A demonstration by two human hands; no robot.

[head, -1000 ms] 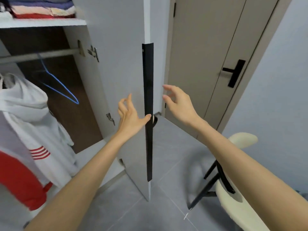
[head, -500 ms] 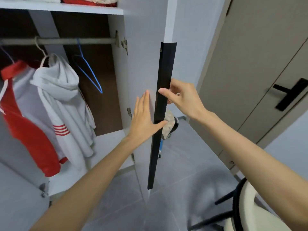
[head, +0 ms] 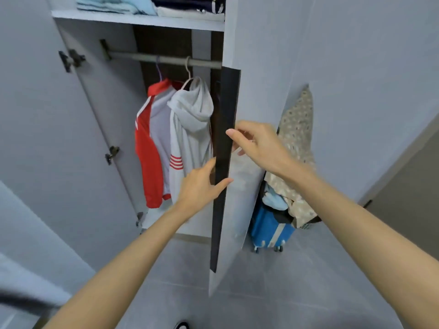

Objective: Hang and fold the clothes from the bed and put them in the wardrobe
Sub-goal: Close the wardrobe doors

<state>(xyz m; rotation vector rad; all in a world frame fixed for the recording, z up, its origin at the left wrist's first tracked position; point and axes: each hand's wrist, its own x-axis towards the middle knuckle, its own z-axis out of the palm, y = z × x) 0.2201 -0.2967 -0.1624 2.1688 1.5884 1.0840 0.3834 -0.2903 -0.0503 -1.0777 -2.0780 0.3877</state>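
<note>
The wardrobe stands open, and its right door (head: 237, 210) carries a long black handle strip (head: 225, 103) along the edge. My left hand (head: 199, 186) holds that strip from the inner side, thumb wrapped over its front. My right hand (head: 259, 146) grips the same edge higher up from the outer side, thumb on the strip. Inside, a white hoodie (head: 190, 129) and a red and white jacket (head: 149, 150) hang on hangers from the rail (head: 147, 58). Folded clothes (head: 114, 4) lie on the top shelf (head: 133, 20).
The wardrobe's left door (head: 47, 138) is swung wide open at the left. A blue suitcase (head: 268, 229) topped with a patterned cloth (head: 297, 129) stands against the wall to the right of the wardrobe. Grey floor tiles lie below.
The right door has swung toward the wardrobe with both hands on its edge. My view has turned left, so the room door and chair have left the frame.
</note>
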